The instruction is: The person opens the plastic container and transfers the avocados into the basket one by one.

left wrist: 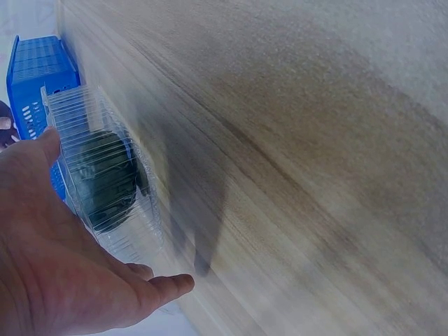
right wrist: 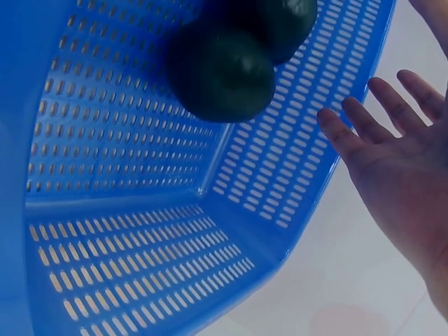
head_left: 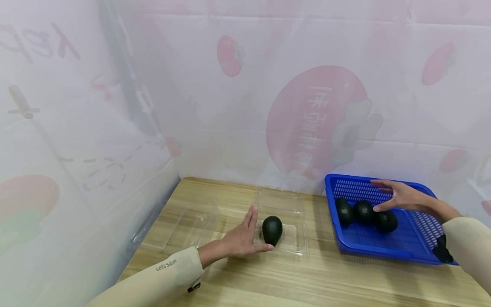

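Note:
A dark green avocado (head_left: pixel 272 230) sits in a clear plastic clamshell box (head_left: pixel 300 247), whose lid (head_left: pixel 278 199) is folded back behind it. My left hand (head_left: pixel 241 238) lies along the box's left side, fingers straight and thumb spread toward its front edge. In the left wrist view the thumb is at the rim of the ribbed box (left wrist: pixel 73 119). Over the blue basket (head_left: pixel 416 232), my right hand (head_left: pixel 406 197) hovers with fingers extended and holds nothing. Beneath it are three avocados: one at left (head_left: pixel 344 212), one in the middle (head_left: pixel 363 212), one at right (head_left: pixel 386 221).
Another clear plastic box (head_left: pixel 188 224) stands open on the wooden table (head_left: pixel 307 277), left of my left hand. More clear plastic (head_left: pixel 147 221) is at the table's left edge. A printed white cloth (head_left: pixel 215 128) hangs behind and to the left.

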The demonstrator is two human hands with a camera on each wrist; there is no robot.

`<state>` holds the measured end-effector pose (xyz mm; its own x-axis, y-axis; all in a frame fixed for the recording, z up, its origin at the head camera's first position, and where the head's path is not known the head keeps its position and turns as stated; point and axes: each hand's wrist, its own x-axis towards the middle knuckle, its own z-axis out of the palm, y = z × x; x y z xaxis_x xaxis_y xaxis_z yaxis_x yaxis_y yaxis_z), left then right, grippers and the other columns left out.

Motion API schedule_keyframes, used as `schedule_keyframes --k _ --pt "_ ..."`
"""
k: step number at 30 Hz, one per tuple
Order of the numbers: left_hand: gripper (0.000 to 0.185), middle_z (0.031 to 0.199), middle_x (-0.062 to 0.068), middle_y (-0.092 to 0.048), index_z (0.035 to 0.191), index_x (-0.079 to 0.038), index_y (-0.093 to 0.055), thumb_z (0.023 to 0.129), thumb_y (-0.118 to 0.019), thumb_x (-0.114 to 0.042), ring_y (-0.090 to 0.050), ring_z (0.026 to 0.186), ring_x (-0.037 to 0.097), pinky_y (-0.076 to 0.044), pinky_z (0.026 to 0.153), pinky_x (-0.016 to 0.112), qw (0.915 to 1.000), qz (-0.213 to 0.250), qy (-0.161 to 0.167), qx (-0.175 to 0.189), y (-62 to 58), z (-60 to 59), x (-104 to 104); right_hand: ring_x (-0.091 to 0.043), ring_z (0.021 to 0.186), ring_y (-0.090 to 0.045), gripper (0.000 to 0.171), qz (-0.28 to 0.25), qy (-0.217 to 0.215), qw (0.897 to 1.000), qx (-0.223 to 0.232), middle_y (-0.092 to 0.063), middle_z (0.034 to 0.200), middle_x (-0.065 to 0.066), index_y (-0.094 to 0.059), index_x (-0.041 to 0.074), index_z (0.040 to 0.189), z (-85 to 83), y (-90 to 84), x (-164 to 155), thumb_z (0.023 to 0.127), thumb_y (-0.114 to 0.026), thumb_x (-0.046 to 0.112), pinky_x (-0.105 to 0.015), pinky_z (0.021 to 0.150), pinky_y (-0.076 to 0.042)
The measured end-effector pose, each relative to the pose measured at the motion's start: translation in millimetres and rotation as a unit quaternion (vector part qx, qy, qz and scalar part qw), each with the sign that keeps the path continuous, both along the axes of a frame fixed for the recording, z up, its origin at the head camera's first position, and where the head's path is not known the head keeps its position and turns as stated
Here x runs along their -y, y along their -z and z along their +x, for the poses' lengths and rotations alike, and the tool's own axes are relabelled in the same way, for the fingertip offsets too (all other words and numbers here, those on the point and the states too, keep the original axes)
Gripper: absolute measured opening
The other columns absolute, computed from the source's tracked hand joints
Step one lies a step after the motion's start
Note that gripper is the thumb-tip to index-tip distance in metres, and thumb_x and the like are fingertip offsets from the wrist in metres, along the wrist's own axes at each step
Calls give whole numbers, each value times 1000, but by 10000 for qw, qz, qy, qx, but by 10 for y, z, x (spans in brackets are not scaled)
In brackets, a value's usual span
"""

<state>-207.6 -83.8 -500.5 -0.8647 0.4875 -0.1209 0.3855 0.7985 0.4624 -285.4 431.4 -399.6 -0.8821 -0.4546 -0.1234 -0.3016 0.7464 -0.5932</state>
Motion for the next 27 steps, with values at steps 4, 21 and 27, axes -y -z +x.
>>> schedule_keyframes --k 4,21,27 --pt "125 176 24 3 168 3 -3 92 -67 -73 -70 109 37 -46 52 27 10000 -20 10 -8 15 -8 4 -68 140 -36 87 -57 -12 9999 -138 -37 157 -43 -33 -15 157 15 -17 70 92 -83 15 -77 102 -42" --pt "125 176 24 3 168 3 -3 93 -66 -73 -68 116 38 -47 55 27 10000 -11 37 -48 30 -32 9 -64 137 -45 90 -191 -296 9973 -642 -44 154 -40 -40 -12 155 58 -57 403 86 -89 18 -70 99 -48" --pt "125 176 24 2 168 4 -3 92 -66 -74 -68 118 39 -48 56 27 10000 -28 46 -84 35 -40 8 -62 138 -46 93 -185 -429 9966 -681 -46 155 -38 -40 -10 157 92 -78 537 85 -91 21 -71 102 -46"
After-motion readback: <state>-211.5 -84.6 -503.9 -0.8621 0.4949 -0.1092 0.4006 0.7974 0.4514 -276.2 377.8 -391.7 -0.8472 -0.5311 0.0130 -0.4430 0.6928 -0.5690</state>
